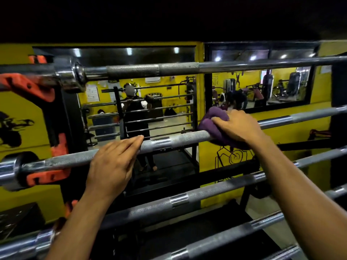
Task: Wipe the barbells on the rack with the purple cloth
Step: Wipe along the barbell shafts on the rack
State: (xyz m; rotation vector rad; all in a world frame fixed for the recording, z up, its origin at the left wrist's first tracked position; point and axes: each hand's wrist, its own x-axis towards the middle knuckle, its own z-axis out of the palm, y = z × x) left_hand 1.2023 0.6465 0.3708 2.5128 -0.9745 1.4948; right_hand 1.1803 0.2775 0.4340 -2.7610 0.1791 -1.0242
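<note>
Several steel barbells lie across a black rack with orange hooks (47,175). The second barbell from the top (180,140) runs across the middle of the view. My left hand (112,164) lies over its knurled part left of centre, fingers extended over the bar. My right hand (238,126) grips a bunched purple cloth (210,124) and presses it around the same bar, to the right of the left hand. The top barbell (178,69) sits above both hands. Lower barbells (178,200) pass under my forearms.
Behind the rack is a yellow wall (22,117) with black drawings and two mirrors (150,106) that reflect the gym, machines and people. The black rack upright (67,117) stands at the left, another at the far right edge.
</note>
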